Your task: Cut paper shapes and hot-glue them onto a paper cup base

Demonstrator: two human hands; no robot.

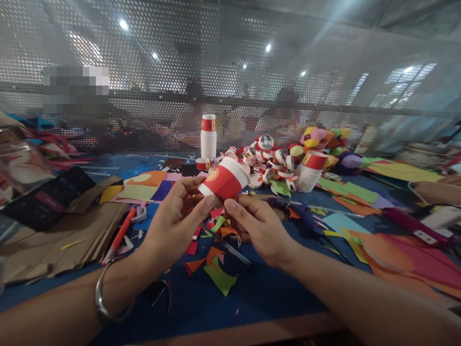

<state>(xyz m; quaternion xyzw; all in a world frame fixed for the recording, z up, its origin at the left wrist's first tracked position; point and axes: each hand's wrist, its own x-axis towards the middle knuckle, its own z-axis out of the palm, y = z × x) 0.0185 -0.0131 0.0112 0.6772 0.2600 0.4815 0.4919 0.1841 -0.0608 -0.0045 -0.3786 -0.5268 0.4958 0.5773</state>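
Observation:
A red and white paper cup [227, 179] is held tilted in front of me, its base toward the upper right. My left hand [180, 209] grips it at the lower left, thumb underneath and fingers behind. My right hand [255, 223] has thumb and fingers pinched together at the cup's lower side; whatever sits between those fingertips is hidden. Below the cup lie green, orange and red paper scraps [220, 276] and a thin pen-like stick [226, 245].
Behind stand a tall stack of cups [208, 139], a second leaning stack [311, 173] and a pile of cut cup pieces [268, 161]. Brown cardboard sheets [61, 235] lie left, coloured paper [392, 254] right. A dark blue glue gun [306, 214] rests beyond my right hand.

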